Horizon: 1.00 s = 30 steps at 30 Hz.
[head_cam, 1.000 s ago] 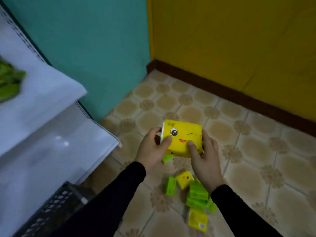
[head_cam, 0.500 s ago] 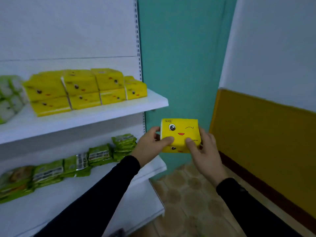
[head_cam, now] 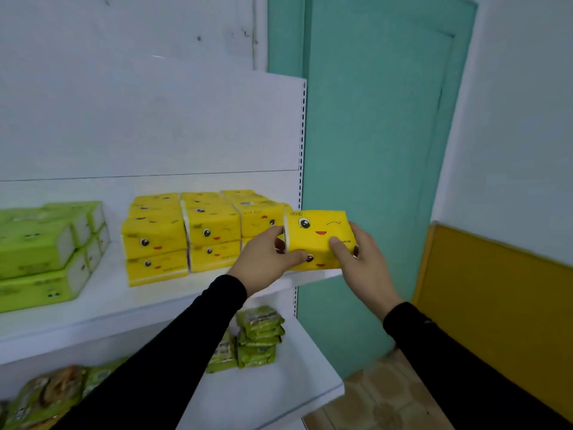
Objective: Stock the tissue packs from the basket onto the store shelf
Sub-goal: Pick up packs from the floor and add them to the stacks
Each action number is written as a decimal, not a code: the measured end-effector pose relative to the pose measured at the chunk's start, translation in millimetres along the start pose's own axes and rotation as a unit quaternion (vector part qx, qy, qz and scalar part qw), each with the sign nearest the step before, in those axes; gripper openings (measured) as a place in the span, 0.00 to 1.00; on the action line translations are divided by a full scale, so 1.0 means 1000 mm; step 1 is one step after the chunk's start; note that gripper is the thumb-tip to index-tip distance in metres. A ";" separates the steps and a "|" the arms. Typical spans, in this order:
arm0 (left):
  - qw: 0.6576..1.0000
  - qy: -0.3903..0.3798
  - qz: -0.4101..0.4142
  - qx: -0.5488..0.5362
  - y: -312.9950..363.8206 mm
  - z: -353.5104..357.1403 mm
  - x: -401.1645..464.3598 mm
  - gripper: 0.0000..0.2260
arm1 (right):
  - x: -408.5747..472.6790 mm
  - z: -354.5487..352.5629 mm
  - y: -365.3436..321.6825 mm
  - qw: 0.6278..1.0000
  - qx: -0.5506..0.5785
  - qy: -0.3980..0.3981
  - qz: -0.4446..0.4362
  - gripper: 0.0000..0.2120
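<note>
Both hands are clamping one yellow tissue pack (head_cam: 317,237) from opposite ends: the left hand (head_cam: 263,259) is gripping its left end with the thumb across the lower front, and the right hand (head_cam: 361,262) is gripping its right end with the thumb on the front face. The pack is being held at the right end of the middle shelf (head_cam: 117,302); whether its base is touching the board cannot be told, as the hands are covering that edge. Just left of the left hand, stacked yellow packs (head_cam: 186,234) are standing two high on the same shelf. Further left, green packs (head_cam: 46,252) are lying in stacks. Below the left forearm, small green packets (head_cam: 259,336) are sitting piled on the lower shelf (head_cam: 294,373). Beyond the right hand, a teal wall (head_cam: 372,150) is rising, with a yellow panel (head_cam: 496,305) to its right.
</note>
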<state>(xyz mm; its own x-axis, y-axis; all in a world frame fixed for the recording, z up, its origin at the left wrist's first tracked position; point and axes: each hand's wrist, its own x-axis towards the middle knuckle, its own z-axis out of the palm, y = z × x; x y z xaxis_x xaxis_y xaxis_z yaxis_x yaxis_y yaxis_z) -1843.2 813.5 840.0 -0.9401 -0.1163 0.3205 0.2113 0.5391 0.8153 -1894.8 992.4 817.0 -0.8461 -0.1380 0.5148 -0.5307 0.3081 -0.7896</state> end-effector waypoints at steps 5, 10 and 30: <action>0.998 0.033 0.015 0.042 0.003 -0.019 0.054 0.18 | 0.061 0.009 -0.005 0.999 0.041 -0.001 -0.032 0.11; 0.988 0.070 0.012 0.134 0.012 -0.033 0.125 0.11 | 0.144 0.024 0.007 0.993 0.081 -0.045 -0.067 0.08; 0.893 0.090 -0.202 0.391 -0.065 -0.043 0.351 0.28 | 0.363 0.124 0.120 0.953 0.079 -0.293 0.000 0.09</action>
<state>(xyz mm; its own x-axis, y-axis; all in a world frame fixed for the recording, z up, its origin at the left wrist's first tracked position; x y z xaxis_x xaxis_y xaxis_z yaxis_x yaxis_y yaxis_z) -2175.2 701.9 920.2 -0.8243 -0.5276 0.2054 -0.4538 0.8326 0.3176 -2272.0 862.2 868.2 -0.7039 -0.6542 0.2766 -0.4929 0.1696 -0.8534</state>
